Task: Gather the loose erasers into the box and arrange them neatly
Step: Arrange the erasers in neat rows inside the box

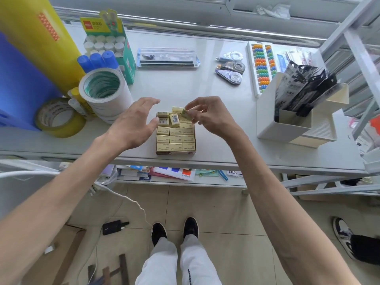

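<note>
A small cardboard box (175, 152) stands near the front edge of the white shelf, its near rows filled with neat yellow erasers (175, 139). At its far end several erasers (169, 118) lie loose and tilted, some showing barcodes. My right hand (207, 115) hovers over the far right corner and pinches one yellow eraser (186, 114) between thumb and fingers. My left hand (133, 124) floats just left of the loose pile, fingers spread and relaxed, holding nothing.
Stacked white tape rolls (107, 93) and a yellow-brown tape roll (59, 119) sit to the left. A glue-stick display box (111, 48) stands behind them. Correction tapes (230, 67) and an abacus pack (261, 66) lie far right, beside a white organiser (287, 124).
</note>
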